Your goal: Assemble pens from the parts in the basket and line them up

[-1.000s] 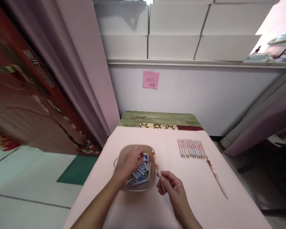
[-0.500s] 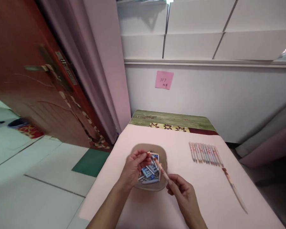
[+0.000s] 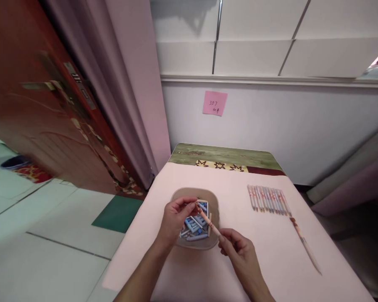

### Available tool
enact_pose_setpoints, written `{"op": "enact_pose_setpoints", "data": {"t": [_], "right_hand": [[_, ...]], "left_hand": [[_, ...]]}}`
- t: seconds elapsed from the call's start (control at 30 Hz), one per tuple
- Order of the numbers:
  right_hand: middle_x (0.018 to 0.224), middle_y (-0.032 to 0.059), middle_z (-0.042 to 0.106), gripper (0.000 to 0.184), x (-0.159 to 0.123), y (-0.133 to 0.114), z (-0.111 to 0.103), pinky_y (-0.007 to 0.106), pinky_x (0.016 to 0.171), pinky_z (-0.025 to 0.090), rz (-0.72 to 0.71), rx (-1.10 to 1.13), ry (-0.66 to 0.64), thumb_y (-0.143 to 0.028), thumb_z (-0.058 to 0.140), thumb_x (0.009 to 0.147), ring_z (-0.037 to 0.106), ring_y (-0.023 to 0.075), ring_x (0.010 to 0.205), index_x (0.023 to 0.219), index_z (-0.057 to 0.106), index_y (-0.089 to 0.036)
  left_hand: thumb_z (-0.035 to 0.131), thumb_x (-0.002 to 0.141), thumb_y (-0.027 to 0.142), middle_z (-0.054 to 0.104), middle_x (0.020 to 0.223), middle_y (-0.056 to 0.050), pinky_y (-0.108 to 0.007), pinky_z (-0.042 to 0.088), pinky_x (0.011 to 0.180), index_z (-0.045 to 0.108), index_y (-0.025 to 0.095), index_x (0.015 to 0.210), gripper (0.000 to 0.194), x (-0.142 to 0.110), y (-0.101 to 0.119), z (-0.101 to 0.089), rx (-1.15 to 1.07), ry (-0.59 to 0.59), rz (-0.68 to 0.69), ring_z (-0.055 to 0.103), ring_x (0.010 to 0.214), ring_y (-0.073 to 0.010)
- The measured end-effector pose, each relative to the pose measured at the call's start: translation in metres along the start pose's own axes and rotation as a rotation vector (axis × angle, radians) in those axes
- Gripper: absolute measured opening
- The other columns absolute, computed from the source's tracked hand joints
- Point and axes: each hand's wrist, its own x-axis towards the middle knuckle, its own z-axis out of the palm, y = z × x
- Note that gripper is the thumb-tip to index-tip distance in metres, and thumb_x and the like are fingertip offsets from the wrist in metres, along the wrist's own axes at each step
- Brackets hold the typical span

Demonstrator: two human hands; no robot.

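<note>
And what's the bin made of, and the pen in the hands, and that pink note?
The bin looks like matte plastic: smooth, rounded walls. The pen is probably plastic too, smooth with a printed-looking pattern. The pink note seems paper, matte, thin and handwritten on.

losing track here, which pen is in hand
The peach pen between left hand and right hand; the pen row and loose pen lie on the cloth.

pink note (image 3: 214, 103): on wall (image 3: 264, 117) | purple curtain (image 3: 103, 63): beside red door (image 3: 15, 117) | green mat (image 3: 118, 214): floor (image 3: 63, 214)
</note>
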Motion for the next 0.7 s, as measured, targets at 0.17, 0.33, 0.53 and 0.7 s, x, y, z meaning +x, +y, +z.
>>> {"op": "enact_pose_setpoints", "data": {"t": [0.17, 0.33, 0.53, 0.7], "right_hand": [[0.066, 0.0051, 0.063, 0.043, -0.001, 0.003, 0.003, 0.026, 0.055, 0.047, -0.024, 0.028, -0.017, -0.054, 0.066, 0.077, 0.054, 0.0155, 0.059, 0.092, 0.072, -0.014], [0.066, 0.0030, 0.064, 0.038, -0.005, 0.000, 0.003, 0.026, 0.058, 0.047, -0.020, 0.012, 0.008, -0.049, 0.069, 0.076, 0.057, 0.0160, 0.060, 0.096, 0.066, -0.016], [0.069, 0.0042, 0.065, 0.034, -0.009, -0.002, 0.000, 0.025, 0.059, 0.044, -0.044, -0.073, 0.012, -0.050, 0.066, 0.078, 0.057, 0.0169, 0.064, 0.081, 0.065, -0.017], [0.066, 0.0032, 0.063, 0.034, -0.011, 0.002, -0.001, 0.024, 0.057, 0.042, -0.051, -0.127, 0.031, -0.051, 0.066, 0.077, 0.056, 0.0160, 0.061, 0.078, 0.065, -0.017]], "left_hand": [[0.075, 0.066, 0.033, 0.073, 0.075, -0.005, -0.029, 0.055, 0.067, 0.072, 0.014, 0.088, 0.029, 0.001, -0.001, 0.005, 0.068, 0.009, 0.011, 0.067, 0.067, -0.0172], [0.075, 0.065, 0.032, 0.073, 0.074, -0.005, -0.029, 0.056, 0.068, 0.072, 0.014, 0.086, 0.027, 0.001, -0.003, 0.010, 0.093, 0.008, 0.015, 0.067, 0.068, -0.0178], [0.074, 0.066, 0.031, 0.072, 0.072, -0.005, -0.028, 0.056, 0.067, 0.073, 0.015, 0.083, 0.023, -0.004, -0.002, 0.019, 0.143, -0.006, 0.053, 0.067, 0.066, -0.0176], [0.074, 0.066, 0.030, 0.072, 0.071, -0.005, -0.028, 0.056, 0.066, 0.073, 0.014, 0.083, 0.024, -0.006, 0.000, 0.022, 0.143, -0.005, 0.056, 0.067, 0.065, -0.0176]]}}
